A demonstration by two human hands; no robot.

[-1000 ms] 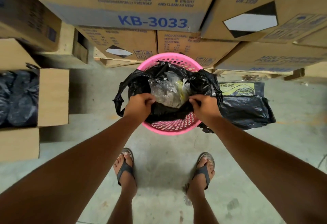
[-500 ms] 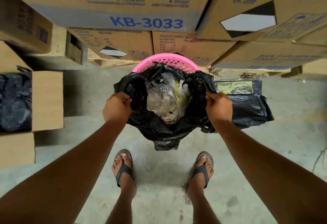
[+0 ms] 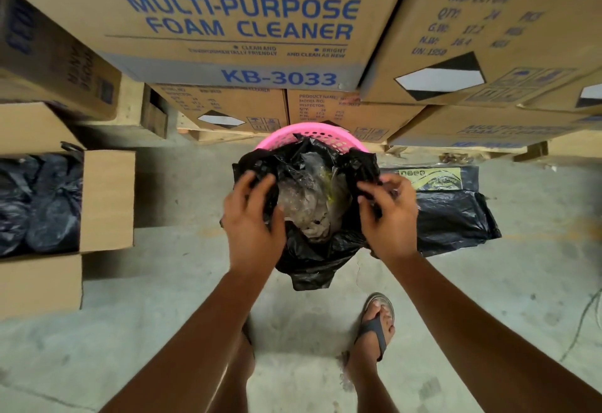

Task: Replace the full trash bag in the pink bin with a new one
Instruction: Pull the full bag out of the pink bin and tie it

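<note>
A full black trash bag [image 3: 312, 256] hangs in front of me, lifted above the pink perforated bin [image 3: 306, 135], of which only the far rim shows behind it. Crumpled clear plastic and paper waste [image 3: 309, 204] fills the bag's open mouth. My left hand [image 3: 252, 220] grips the bag's left edge, fingers curled over the black film. My right hand [image 3: 387, 214] pinches the right edge between thumb and fingers. A pack of new black bags [image 3: 452, 214] with a yellow label lies on the floor just right of the bin.
Stacked cardboard cartons [image 3: 241, 21] of foam cleaner rise directly behind the bin on wooden pallets. An open carton [image 3: 107, 201] holding tied black bags sits on the left. Bare concrete floor [image 3: 163, 315] surrounds my sandalled feet.
The bag has come up out of the bin and now hangs free. Both hands have moved inward along its rim and regripped near the mouth. The view has tilted upward.
</note>
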